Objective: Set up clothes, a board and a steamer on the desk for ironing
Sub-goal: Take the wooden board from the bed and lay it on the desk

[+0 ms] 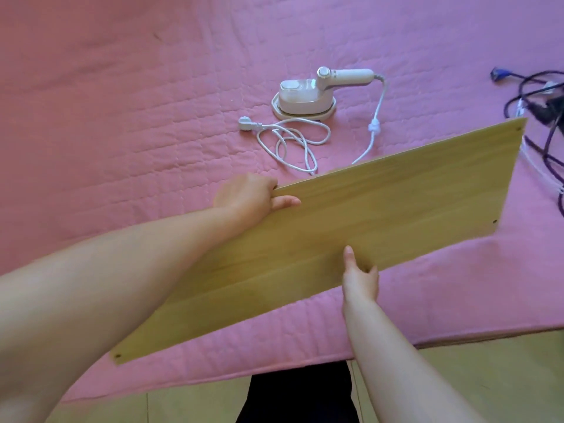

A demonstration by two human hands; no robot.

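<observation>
A long light-wood board (381, 215) with small screw holes at its corners hangs tilted above the pink quilted cover (122, 123). My left hand (247, 198) grips its far long edge, thumb on top. My right hand (360, 279) holds the near long edge, thumb on the top face. Beyond the board, a white handheld steamer (308, 94) rests on the cover. Its white cord (293, 141) lies coiled in front of it, the plug (245, 123) loose on the cover. No clothes are in view.
A tangle of dark cables (537, 108) with a blue connector lies at the right edge of the cover. Wooden floor (488, 377) shows along the bottom, past the cover's near edge. Dark clothing on my legs (299, 392) is at bottom centre.
</observation>
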